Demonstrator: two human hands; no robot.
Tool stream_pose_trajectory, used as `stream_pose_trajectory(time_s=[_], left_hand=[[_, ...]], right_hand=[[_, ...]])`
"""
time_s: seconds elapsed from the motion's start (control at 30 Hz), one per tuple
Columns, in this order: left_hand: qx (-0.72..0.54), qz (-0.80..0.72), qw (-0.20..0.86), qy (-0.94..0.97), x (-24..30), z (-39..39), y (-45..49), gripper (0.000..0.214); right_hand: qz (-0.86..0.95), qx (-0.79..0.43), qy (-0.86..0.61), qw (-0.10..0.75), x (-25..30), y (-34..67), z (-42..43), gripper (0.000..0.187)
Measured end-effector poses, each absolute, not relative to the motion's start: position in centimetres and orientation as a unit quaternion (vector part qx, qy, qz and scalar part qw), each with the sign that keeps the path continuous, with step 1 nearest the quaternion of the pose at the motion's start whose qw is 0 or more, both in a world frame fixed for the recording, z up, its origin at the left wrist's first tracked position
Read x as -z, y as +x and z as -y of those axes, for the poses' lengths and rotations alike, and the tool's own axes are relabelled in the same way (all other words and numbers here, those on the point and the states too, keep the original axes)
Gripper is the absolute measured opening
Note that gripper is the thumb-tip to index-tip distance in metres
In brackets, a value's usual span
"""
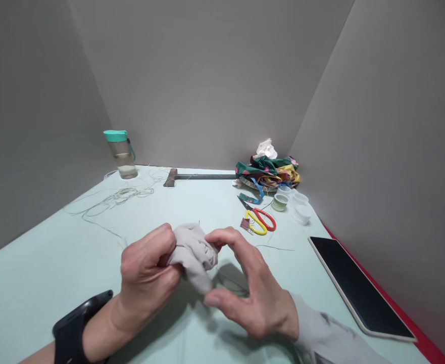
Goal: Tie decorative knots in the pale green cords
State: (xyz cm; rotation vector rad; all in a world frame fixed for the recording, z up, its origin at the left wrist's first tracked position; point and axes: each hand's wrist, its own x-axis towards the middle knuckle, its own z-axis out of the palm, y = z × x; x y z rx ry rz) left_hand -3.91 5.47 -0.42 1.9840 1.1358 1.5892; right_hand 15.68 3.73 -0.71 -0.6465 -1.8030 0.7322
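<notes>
My left hand (146, 275) pinches a bunched piece of pale grey cloth (194, 255) between thumb and fingers. A black watch band (79, 328) circles that wrist. My right hand (252, 298) curves around the cloth's right side with thumb and forefinger apart, the forefinger tip resting against the fabric. A thin dark thread (199, 222) pokes up from the cloth. Part of the cloth is hidden behind my fingers.
On the pale green tabletop lie loose thread (119, 197), red-and-yellow-handled scissors (258, 221), small plastic cups (281, 202) and a dark T-shaped bar (203, 177). A fabric heap (267, 172), a teal-lidded bottle (121, 154) and a black tablet (358, 285) stand nearby. Grey walls surround the table.
</notes>
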Motion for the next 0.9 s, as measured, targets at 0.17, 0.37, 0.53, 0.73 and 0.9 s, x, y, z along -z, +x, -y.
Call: stream_pose_trajectory(time_s=[0.17,0.37,0.53,0.73,0.9], left_hand=[[-0.575,-0.335,0.107,0.739,0.9,-5.2,-4.0,0.040],[-0.560,-0.292,0.074,0.772,1.2,-5.1,-4.0,0.033],[-0.530,-0.227,0.101,0.811,1.9,-5.3,-4.7,0.060],[-0.512,-0.247,0.109,0.815,2.5,-5.0,-4.6,0.065],[-0.523,-0.289,0.188,0.779,2.3,-4.6,-3.7,0.037]], right_hand=[[0.670,-0.455,-0.287,0.512,0.1,15.8,-3.5,0.016],[0.662,-0.437,-0.263,0.549,-0.1,15.9,-4.1,0.015],[0.650,-0.433,-0.249,0.573,-0.2,16.0,-4.3,0.020],[0.628,-0.440,-0.258,0.588,-0.3,16.0,-4.2,0.027],[0.619,-0.484,-0.262,0.561,-0.4,15.9,-3.8,0.018]])
